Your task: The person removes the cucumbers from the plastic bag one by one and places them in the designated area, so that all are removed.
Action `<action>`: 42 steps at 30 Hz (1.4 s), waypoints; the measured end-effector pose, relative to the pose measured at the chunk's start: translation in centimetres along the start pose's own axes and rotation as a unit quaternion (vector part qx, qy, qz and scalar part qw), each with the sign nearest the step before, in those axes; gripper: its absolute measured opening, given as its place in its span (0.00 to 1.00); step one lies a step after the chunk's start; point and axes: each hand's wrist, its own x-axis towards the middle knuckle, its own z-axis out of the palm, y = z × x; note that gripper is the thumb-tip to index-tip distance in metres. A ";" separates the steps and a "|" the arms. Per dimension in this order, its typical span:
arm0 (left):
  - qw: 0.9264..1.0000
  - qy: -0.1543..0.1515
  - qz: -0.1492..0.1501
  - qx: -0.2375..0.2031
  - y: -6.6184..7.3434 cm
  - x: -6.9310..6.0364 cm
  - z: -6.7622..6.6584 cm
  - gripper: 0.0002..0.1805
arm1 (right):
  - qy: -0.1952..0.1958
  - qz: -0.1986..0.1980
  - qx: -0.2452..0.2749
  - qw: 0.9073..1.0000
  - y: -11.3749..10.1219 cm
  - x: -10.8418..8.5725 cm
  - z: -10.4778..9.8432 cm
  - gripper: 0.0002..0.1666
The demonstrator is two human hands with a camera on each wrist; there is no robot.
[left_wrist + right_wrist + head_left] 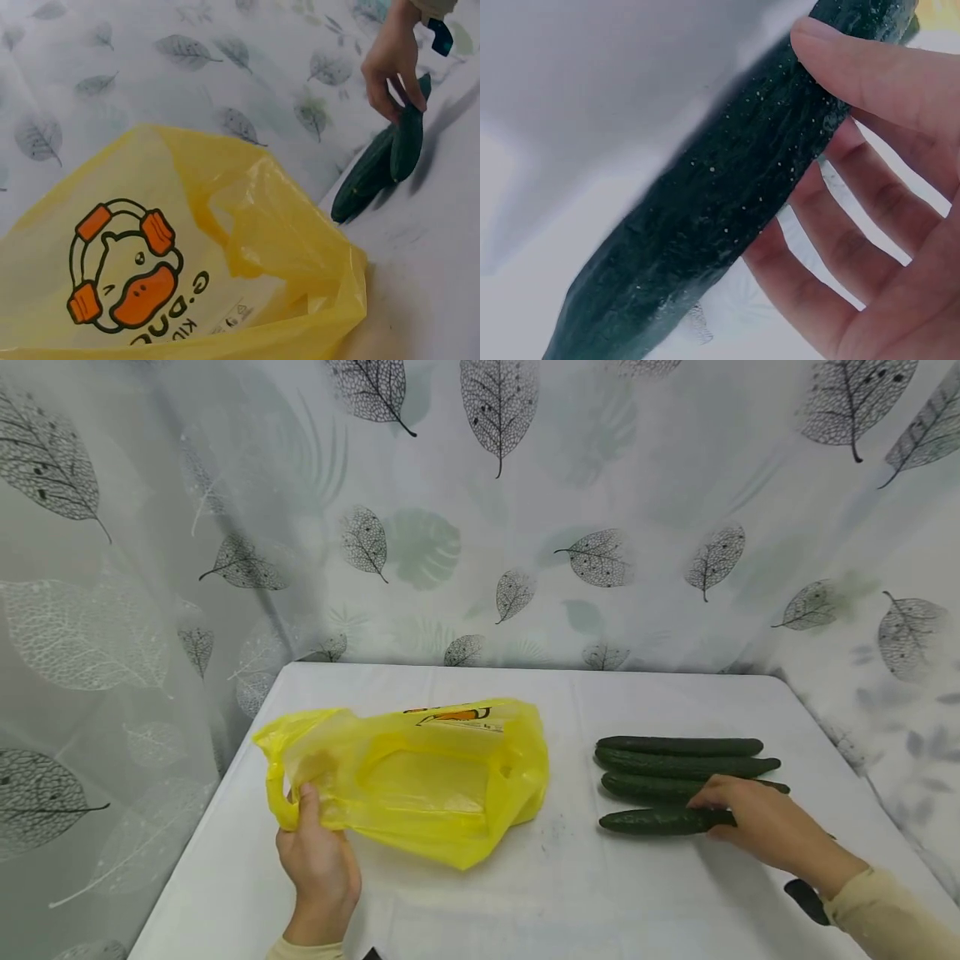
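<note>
On the left of the table, my left hand (318,872) grips the edge of a yellow plastic bag (427,785) near its handle loop. The bag's mouth gapes, and the left wrist view shows a printed duck (142,277) wearing headphones on it. At the right, my right hand (772,827) pinches the nearest dark green cucumber (648,822), thumb on one side and fingers on the other. In the right wrist view this cucumber (705,195) runs diagonally, held between thumb and fingers. Other cucumbers (682,766) lie side by side just behind it.
A white cloth covers the table (600,902). Leaf-printed curtains (450,527) hang behind it and at both sides. A small dark object (372,954) shows at the front edge, and a black strap (806,900) sits by the right wrist.
</note>
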 end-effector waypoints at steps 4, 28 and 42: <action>1.000 0.018 0.006 -0.022 -0.1 0.1 0.0 0.21 | 0.005 0.005 -0.020 1.000 0.1 -0.1 0.6 0.22; 0.999 0.046 -0.007 -0.022 -1.9 -0.4 0.7 0.21 | 0.072 0.013 -0.076 0.994 0.0 -0.4 3.1 0.24; 0.988 -0.028 -0.022 0.148 -2.7 -0.6 -0.2 0.31 | 0.066 0.031 -0.083 0.994 0.3 -0.6 2.7 0.22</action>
